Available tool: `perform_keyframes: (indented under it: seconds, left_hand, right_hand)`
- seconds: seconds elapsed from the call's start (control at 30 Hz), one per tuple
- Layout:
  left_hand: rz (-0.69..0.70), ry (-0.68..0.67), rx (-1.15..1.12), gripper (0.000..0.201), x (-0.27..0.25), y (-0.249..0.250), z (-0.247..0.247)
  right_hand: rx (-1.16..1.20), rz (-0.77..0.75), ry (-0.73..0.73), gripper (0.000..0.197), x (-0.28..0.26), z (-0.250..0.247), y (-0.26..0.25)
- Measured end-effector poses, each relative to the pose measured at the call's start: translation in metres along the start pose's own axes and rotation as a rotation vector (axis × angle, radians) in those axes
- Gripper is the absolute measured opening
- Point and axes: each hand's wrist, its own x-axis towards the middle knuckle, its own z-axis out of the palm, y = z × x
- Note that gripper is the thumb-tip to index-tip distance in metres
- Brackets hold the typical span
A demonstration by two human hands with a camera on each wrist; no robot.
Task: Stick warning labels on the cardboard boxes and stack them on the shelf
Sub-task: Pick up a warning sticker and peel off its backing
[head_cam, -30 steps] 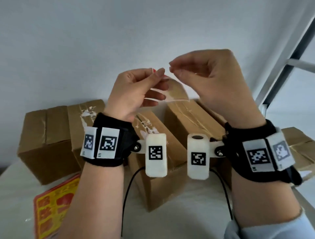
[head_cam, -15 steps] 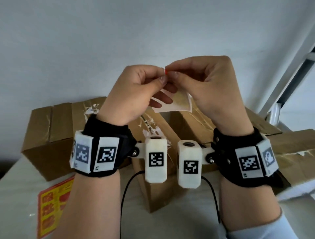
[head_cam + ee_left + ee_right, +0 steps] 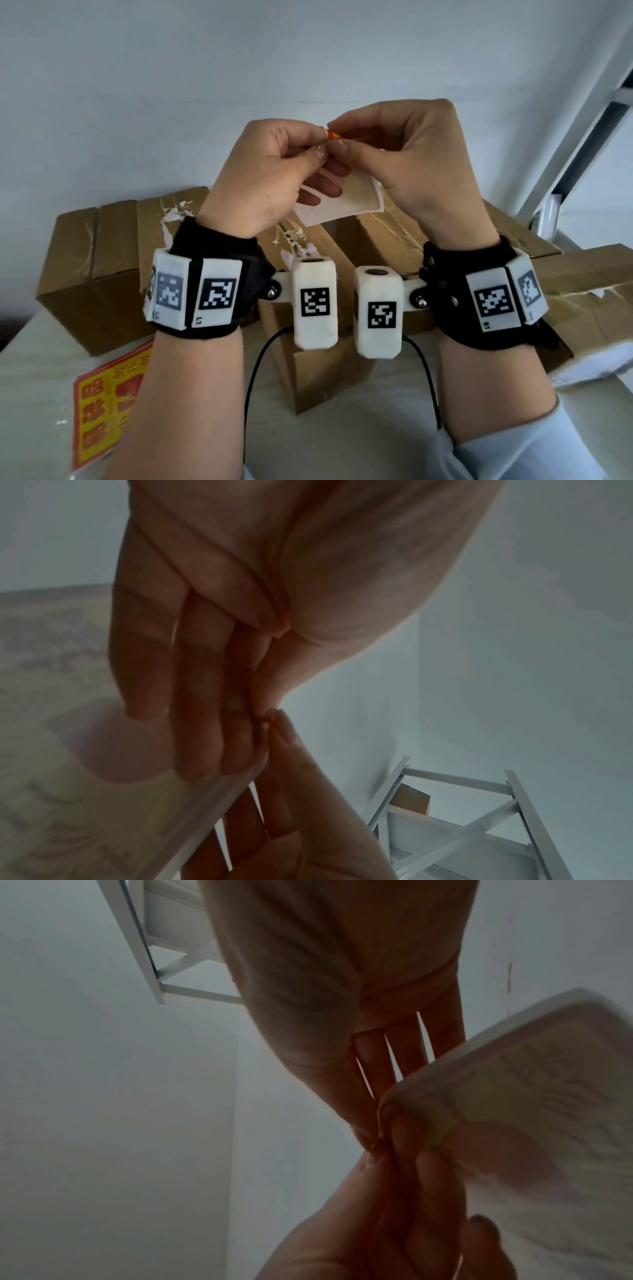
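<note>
Both hands are raised in front of me and hold one warning label (image 3: 346,198), its pale back towards me. My left hand (image 3: 319,145) pinches the label's red top corner between thumb and forefinger. My right hand (image 3: 337,139) pinches the same corner right beside it, fingertips touching. The sheet hangs below the fingers, seen as the label (image 3: 85,777) in the left wrist view and the label (image 3: 548,1096) in the right wrist view. Brown cardboard boxes stand behind on the table: a left box (image 3: 92,260), a middle box (image 3: 325,377) and a right box (image 3: 582,291).
A red and yellow label sheet (image 3: 102,404) lies on the white table (image 3: 41,377) at the front left. A white metal shelf frame (image 3: 582,120) rises at the right; the left wrist view shows the shelf (image 3: 479,818) with a box (image 3: 411,802) on it. Black cables hang from both wrists.
The two hands have closed together from a small gap. Both now pinch the label's red corner, and the sheet hangs lower between them.
</note>
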Motion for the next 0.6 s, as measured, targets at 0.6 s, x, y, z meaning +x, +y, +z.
perform_keyframes:
  seconds: [0.6]
  left_hand:
    - [-0.021, 0.038, 0.070, 0.022, -0.0016, 0.0007, 0.0033]
  right_hand:
    - [0.011, 0.067, 0.004, 0.010, 0.0011, 0.0021, 0.0039]
